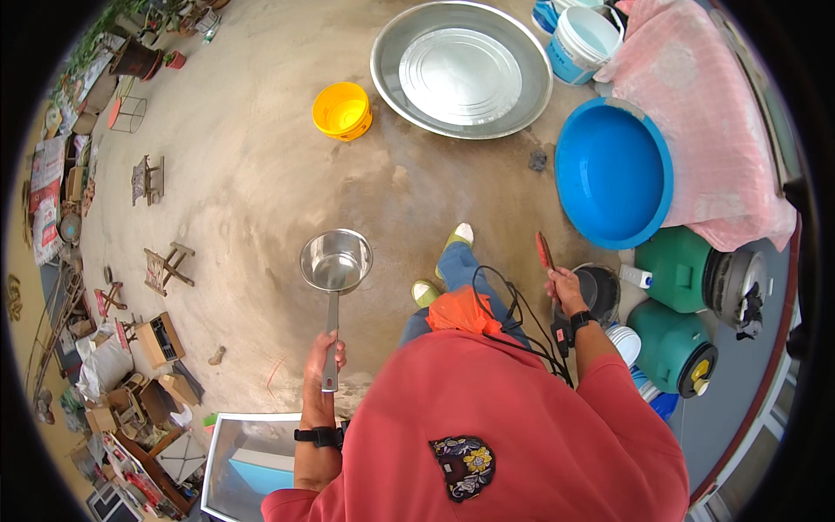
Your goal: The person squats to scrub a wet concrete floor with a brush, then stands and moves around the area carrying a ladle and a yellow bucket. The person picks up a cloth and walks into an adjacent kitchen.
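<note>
My left hand [326,355] grips the flat handle of a stainless steel dipper [336,264]. Its round bowl points away from me, mouth up, above the concrete floor; whether it holds liquid I cannot tell. On the other side, my right hand [565,287] is closed around the handle of a brush [543,250] with red bristles. Right by that hand stands a black bucket [605,288], partly hidden behind the wrist. Looped black cables [515,303] run between my body and the right forearm, beside an orange plastic bag [463,313] at my waist.
Ahead are a wide metal basin [386,72] and a yellow bucket [352,134]. To the right stand a blue tub [569,176], white-and-blue pails [571,62] and green drums [672,271]. Low folding stools [166,269] and cardboard boxes [160,339] sit left. A glass-topped case [225,450] is near my left elbow.
</note>
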A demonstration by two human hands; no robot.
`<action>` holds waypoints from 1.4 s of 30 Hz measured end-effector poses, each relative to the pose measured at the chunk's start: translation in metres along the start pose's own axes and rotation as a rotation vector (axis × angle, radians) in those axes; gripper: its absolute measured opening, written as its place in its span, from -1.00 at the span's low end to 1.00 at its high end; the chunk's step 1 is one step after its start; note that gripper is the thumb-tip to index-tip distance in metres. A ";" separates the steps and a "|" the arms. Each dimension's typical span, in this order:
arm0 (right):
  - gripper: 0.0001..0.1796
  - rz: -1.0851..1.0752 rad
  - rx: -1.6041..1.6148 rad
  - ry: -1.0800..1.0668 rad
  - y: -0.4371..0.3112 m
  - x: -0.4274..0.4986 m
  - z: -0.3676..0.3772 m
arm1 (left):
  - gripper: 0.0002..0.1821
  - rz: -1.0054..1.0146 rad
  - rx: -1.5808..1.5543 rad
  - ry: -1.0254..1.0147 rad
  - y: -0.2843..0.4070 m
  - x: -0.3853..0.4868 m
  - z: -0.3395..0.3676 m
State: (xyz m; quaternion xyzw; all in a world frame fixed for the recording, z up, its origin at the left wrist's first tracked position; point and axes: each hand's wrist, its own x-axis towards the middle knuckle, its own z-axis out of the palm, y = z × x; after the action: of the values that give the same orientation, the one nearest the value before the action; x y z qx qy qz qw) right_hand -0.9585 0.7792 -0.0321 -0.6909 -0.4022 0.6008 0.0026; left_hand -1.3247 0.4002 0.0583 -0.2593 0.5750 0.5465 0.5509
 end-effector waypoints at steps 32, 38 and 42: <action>-0.58 0.139 -0.786 -0.030 0.041 0.079 0.025 | -0.79 -0.099 0.505 -0.250 0.228 0.099 0.164; -0.58 0.300 -0.125 0.126 -0.016 0.039 0.055 | -0.83 -0.077 0.520 -0.283 0.254 0.112 0.162; -0.52 0.238 -0.028 0.114 -0.066 0.041 0.068 | -0.80 -0.069 0.511 -0.253 0.263 0.119 0.163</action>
State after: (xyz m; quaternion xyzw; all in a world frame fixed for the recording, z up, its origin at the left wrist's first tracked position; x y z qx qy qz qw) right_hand -1.0530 0.8142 -0.0533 -0.7666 -0.3250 0.5510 -0.0556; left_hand -1.5352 0.6558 0.0730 -0.0611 0.6116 0.3928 0.6841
